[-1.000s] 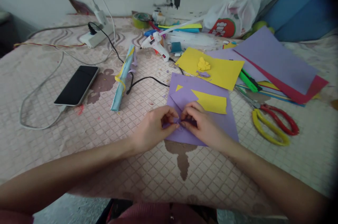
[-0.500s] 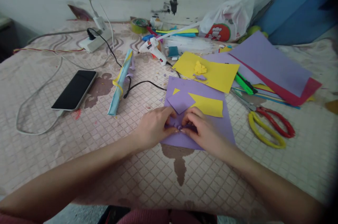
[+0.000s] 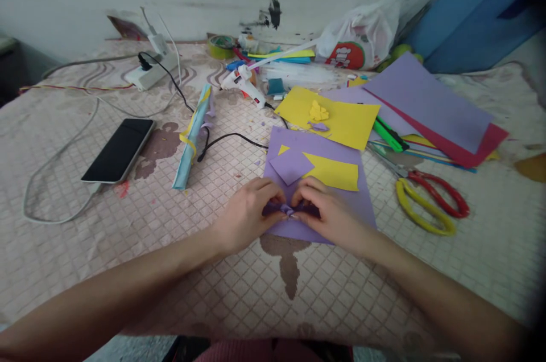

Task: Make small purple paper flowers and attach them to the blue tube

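Note:
Between my fingertips is a small rolled or folded purple paper piece (image 3: 287, 210), pinched from the left by my left hand (image 3: 251, 208) and from the right by my right hand (image 3: 326, 208). Both hands rest over a large purple sheet (image 3: 362, 202). On that sheet, just beyond my fingers, a purple square (image 3: 292, 166) overlaps a yellow strip (image 3: 335, 172). Farther back a yellow sheet (image 3: 352, 122) bears a crumpled yellow paper piece (image 3: 318, 111) and a purple scrap (image 3: 318, 126).
Scissors (image 3: 426, 202) and a green cutter (image 3: 390, 134) lie at right, near stacked sheets (image 3: 430, 106). A glue gun (image 3: 245, 86) sits behind. A blue paper stick (image 3: 191, 140), a phone (image 3: 119, 150) and a power strip (image 3: 153, 73) are at left.
The view has shifted slightly. My fingertips have moved a little on the small purple piece, which now shows more as a slanted roll between them.

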### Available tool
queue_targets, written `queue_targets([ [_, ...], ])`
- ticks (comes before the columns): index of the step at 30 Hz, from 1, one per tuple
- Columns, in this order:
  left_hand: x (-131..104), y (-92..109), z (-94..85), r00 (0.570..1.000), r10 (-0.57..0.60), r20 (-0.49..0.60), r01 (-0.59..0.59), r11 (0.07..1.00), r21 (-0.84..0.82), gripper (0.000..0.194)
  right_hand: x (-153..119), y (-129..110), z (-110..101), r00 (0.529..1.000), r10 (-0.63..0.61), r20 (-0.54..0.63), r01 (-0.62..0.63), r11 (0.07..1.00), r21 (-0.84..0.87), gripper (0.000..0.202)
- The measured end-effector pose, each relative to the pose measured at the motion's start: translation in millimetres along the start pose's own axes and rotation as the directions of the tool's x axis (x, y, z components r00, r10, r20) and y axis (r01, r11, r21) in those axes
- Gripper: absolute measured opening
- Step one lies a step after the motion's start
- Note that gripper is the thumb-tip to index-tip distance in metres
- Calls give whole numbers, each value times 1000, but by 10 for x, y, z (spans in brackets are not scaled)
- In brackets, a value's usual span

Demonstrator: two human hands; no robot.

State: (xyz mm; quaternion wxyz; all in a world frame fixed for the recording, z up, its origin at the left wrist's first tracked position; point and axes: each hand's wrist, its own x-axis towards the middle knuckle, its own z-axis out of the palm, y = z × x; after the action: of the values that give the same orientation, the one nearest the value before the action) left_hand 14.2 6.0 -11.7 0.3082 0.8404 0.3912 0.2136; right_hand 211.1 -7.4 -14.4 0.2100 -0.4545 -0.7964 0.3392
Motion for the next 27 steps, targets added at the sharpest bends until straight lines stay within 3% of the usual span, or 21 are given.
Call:
queue_targets([
  [4,-12,30,1,998,-65,-17,61,983,-174,10,3,12,-34,1000,18,3,-18,996,85,10],
  [8,9,15,-18,988,-154,4,144,911,-386,15,22,16,-50,997,66,-31,-53,951,304,9],
  [11,29,8,-48,980,-197,22,185,868,-461,23,24,-30,-49,998,66,8,-63,898,434,10],
  [14,28,36,-60,969,-237,65,232,795,-560,25,12,-96,-25,996,88,13,-85,895,438,16],
  [18,24,56,-20,958,-251,141,277,667,-691,25,19,-122,53,988,140,-67,-85,848,523,23],
  [23,57,-14,14,944,-270,189,317,585,-747,27,72,-47,137,970,243,-24,-162,715,680,26],
  [27,57,2,-14,935,-257,245,354,608,-711,27,75,-32,125,965,257,-54,-150,708,690,27],
])
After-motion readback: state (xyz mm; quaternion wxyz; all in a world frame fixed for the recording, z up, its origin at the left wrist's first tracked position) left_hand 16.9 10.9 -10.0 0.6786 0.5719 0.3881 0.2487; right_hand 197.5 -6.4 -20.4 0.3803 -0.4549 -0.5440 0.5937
